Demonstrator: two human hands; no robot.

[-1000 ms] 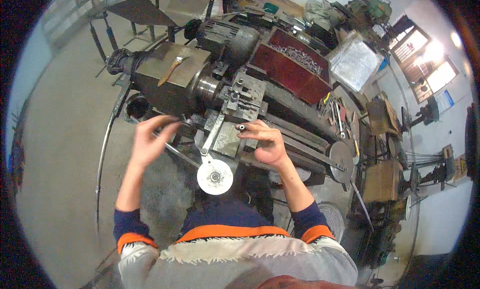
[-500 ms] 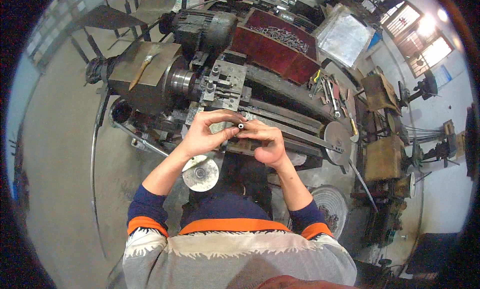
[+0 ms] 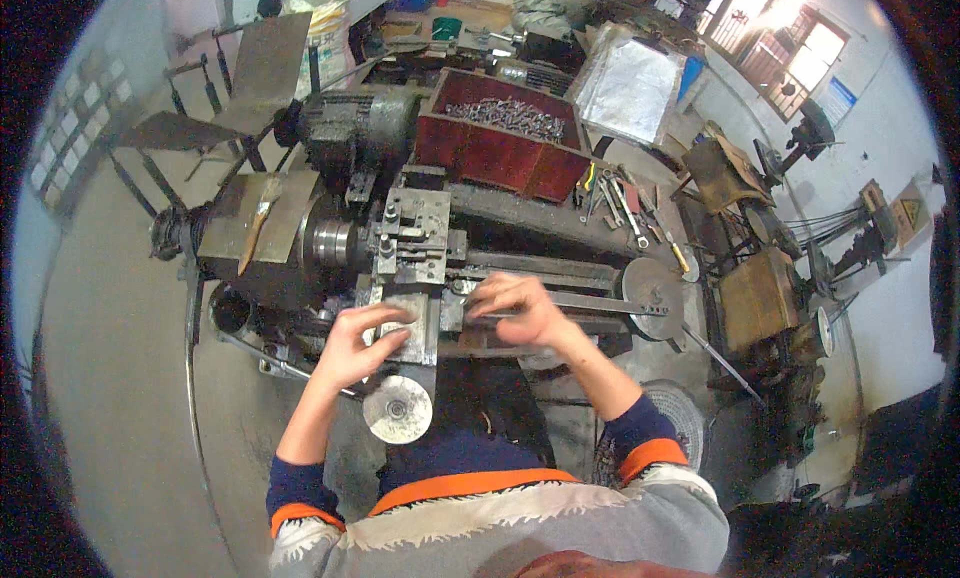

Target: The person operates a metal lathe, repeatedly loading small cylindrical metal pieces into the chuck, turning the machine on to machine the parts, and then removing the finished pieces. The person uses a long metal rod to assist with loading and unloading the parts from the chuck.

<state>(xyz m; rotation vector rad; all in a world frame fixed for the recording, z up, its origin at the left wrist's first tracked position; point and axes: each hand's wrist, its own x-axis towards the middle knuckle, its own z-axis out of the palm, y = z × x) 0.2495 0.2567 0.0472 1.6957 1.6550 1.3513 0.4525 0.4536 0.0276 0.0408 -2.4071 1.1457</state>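
My left hand [image 3: 362, 344] hovers over the flat metal slide [image 3: 412, 340] at the front of a small lathe. Its thumb and fingers are apart, and nothing shows between them. To its right, my right hand [image 3: 516, 310] hangs beside the slide, above the lathe bed's rails. Those fingers are curled with the tips pointing left; whatever they hold, if anything, is hidden. Just beyond both hands sits the tool post block [image 3: 418, 223] with its bolts. Left of the block is the round metal chuck [image 3: 333, 242]. A pale round handwheel [image 3: 397, 410] lies below my left hand.
A dark red tray [image 3: 500, 158] of small metal parts stands behind the lathe. Wrenches and pliers [image 3: 625, 206] lie to its right. A brush [image 3: 258, 223] rests on the headstock. A long flat bar [image 3: 590, 303] runs right to a disc [image 3: 652, 290]. A round basket [image 3: 682, 418] sits by my right elbow.
My hands have come apart; they were together around a small ring-ended metal piece, which no longer shows. The left moved down and left, the right slightly lower. The view tilted up.
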